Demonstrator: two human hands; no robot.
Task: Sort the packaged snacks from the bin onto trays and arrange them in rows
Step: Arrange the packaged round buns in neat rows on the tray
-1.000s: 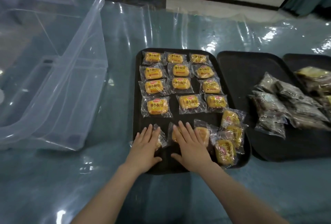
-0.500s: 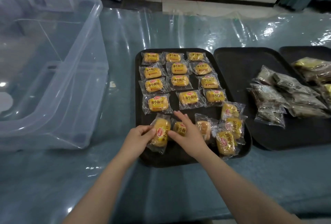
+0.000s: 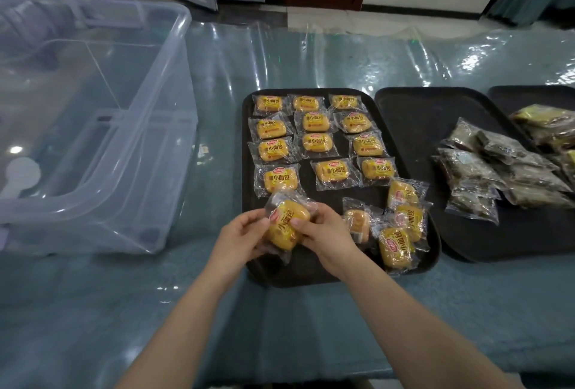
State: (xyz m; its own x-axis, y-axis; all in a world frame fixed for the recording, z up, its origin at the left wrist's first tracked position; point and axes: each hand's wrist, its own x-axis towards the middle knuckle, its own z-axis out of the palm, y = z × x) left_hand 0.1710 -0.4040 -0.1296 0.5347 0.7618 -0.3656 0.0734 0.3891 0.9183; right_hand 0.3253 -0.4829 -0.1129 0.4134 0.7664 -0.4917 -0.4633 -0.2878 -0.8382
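Note:
A black tray (image 3: pixel 314 273) in front of me carries several yellow bread packets (image 3: pixel 320 142) laid in rows of three. Both hands hold one yellow packet (image 3: pixel 286 226) tilted above the tray's near left corner: my left hand (image 3: pixel 239 239) grips its left side and my right hand (image 3: pixel 323 233) its right side. A loose cluster of yellow packets (image 3: pixel 398 226) lies unsorted at the tray's near right. The clear plastic bin (image 3: pixel 130 127) stands to the left and looks empty.
A second black tray (image 3: pixel 413 127) to the right holds a pile of dark packets (image 3: pixel 485 177). A third tray (image 3: pixel 529 94) at the far right carries more packets (image 3: pixel 550 127). The table has a shiny blue-green plastic cover (image 3: pixel 217 326).
My hands went from lying flat on packets at the tray's near edge to lifting one yellow packet. Both hands now hold it off the tray, tilted.

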